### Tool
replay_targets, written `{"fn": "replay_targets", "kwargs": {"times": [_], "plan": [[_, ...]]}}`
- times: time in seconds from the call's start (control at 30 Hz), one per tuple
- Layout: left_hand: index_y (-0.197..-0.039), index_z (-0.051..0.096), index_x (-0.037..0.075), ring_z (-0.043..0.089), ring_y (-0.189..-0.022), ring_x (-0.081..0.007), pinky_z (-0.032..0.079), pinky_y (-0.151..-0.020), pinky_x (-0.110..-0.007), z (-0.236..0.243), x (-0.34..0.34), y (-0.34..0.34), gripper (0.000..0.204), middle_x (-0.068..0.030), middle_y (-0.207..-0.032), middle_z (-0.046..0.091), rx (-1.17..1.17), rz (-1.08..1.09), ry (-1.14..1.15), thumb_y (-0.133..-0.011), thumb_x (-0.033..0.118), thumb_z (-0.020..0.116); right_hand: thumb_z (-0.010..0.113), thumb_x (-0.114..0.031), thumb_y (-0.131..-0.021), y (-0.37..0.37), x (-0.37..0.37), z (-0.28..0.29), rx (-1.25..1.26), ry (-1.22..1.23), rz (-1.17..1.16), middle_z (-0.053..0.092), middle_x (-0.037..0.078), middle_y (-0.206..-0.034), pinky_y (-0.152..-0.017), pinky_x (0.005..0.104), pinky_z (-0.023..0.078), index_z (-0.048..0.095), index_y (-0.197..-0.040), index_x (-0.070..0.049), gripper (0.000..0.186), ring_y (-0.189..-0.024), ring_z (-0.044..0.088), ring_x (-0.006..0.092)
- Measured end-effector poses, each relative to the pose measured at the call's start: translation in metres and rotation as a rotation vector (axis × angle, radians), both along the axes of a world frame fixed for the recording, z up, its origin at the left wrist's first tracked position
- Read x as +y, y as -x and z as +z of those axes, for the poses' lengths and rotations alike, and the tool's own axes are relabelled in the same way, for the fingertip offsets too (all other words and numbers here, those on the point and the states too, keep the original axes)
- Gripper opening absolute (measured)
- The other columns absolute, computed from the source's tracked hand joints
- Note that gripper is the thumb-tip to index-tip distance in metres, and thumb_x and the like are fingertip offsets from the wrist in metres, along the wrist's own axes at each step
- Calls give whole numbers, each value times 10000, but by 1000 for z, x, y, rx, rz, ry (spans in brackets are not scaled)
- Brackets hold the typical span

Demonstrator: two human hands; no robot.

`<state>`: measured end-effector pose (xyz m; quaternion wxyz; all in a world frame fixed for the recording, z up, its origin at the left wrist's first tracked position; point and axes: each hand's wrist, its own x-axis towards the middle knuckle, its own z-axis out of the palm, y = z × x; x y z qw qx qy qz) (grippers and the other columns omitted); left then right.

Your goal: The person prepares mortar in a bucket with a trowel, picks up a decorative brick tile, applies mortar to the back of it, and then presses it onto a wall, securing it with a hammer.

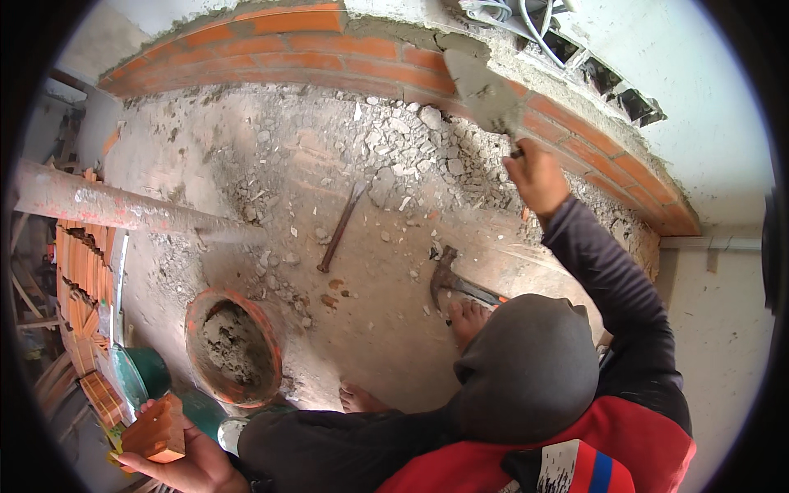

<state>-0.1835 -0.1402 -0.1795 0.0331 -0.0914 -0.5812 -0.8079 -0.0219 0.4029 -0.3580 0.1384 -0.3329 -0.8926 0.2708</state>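
Note:
In my right hand (540,179) is the handle of a trowel (483,90), fingers closed round it. The grey-smeared blade reaches over the top edge of a low orange brick wall (370,70), which has fresh-looking mortar along part of it. At the lower left my left hand (193,468) grips a piece of orange brick (156,429), well away from the wall. Near that hand stands an orange-rimmed tub (274,345) with grey mortar (234,349) inside.
Broken rubble (411,140) lies along the wall's foot. A chisel (341,230) and a hammer (448,275) rest on the floor near my bare feet (468,320). A post (123,201), stacked bricks (82,271) and a green bucket (141,374) are at left. Cables (538,33) hang beyond the wall.

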Motion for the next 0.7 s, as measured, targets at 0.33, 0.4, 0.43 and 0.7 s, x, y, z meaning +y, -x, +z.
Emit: {"fn": "replay_targets", "kwargs": {"times": [0.33, 0.4, 0.43, 0.7], "plan": [[-1369, 394, -49, 578, -1136, -311, 479, -1042, -440, 2, 29, 0, 658, -197, -1190, 593, -61, 303, 7, -981, 471, 505, 588, -235, -927, 38, -11, -56, 134, 0, -248, 663, 236, -749, -670, 497, 500, 556, -1075, 43, 316, -725, 645, 446], [-1388, 376, -48, 576, -1143, -310, 479, -1041, -439, 6, 47, -4, 674, -201, -1215, 583, -76, 430, 1, -979, 470, 510, 580, -242, -934, 32, -16, -58, 195, 56, -279, 664, 238, -762, -671, 488, 501, 564, -1082, 44, 322, -720, 648, 445], [-1396, 369, -47, 575, -1147, -309, 480, -1040, -440, 7, 51, -5, 680, -201, -1232, 575, -78, 443, 3, -979, 470, 511, 576, -245, -938, 29, -17, -59, 226, 84, -295, 664, 239, -768, -672, 483, 502, 568, -1086, 45, 326, -717, 649, 445], [-1409, 352, -44, 570, -1159, -301, 490, -1032, -442, 3, 34, 0, 701, -195, -1295, 538, -91, 362, 27, -975, 484, 511, 537, -272, -983, 30, -25, -97, 452, 646, -382, 597, 116, -649, -486, 367, 471, 566, -1024, 2, 279, -503, 583, 243]]}}
